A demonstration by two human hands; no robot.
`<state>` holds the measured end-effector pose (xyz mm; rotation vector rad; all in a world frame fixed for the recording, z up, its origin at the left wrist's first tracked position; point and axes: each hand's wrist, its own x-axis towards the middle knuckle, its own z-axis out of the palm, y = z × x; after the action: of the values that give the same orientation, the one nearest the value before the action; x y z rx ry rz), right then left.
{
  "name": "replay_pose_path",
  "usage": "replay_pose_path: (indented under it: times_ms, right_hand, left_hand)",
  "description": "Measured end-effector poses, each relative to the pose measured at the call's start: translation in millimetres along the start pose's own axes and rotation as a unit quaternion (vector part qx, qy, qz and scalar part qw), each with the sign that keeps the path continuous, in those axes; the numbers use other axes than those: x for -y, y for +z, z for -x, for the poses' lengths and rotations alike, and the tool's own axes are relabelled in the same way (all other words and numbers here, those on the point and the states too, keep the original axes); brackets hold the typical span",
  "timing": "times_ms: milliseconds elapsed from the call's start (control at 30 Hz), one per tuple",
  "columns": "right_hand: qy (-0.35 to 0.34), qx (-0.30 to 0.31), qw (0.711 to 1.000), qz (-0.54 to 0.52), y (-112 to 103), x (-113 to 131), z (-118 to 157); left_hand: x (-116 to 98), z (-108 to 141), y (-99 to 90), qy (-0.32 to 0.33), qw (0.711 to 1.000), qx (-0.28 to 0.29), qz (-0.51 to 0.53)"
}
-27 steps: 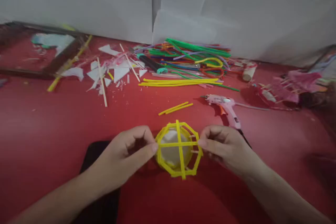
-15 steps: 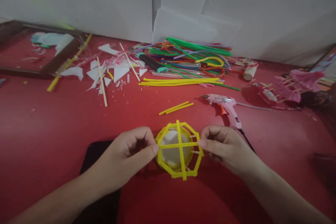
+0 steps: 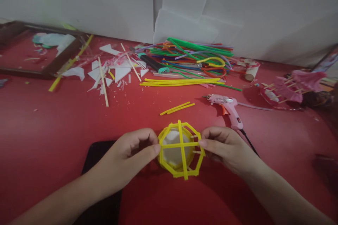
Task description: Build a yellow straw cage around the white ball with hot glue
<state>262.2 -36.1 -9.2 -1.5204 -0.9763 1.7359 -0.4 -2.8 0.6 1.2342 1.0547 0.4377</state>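
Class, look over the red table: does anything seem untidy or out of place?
Yes: white scraps lie scattered left of the long yellow strips, like uncleared offcuts. One crossbar looks untrimmed, its ends overshooting the yellow frame.

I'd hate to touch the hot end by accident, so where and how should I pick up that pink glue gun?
Probably best by the handle, coming in from the near right side. The glue gun lies on its side with the handle slanting toward you, while the metal nozzle points left. Close below the orange trigger, minding the black cord by the handle's lower end.
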Motion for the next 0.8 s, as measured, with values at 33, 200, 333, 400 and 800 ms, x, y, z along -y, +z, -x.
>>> replay_pose_path:
  times_ms: [33,200,333,400,800]
  right_hand:
    - [-0.006,-0.003,1.0,0.001,0,0,0]
    - [-0.074,-0.015,0.997,0.006,0,3,1]
    - [-0.179,-0.052,0.982,0.032,3,9,1]
    - [-0.208,-0.072,0.975,0.04,4,10,-1]
    - [-0.219,-0.099,0.971,0.006,4,6,-7]
  left_hand:
    - [-1,0,0.5,0.003,1.0,-0.006,-0.002]
    - [-7,-1,3.4,0.039,0.999,-0.032,-0.003]
    - [-11,-5,4.2,0.095,0.992,-0.081,0.007]
    - [-10,-8,4.1,0.112,0.988,-0.104,0.019]
    - [-2,-18,3.9,0.152,0.979,-0.133,0.042]
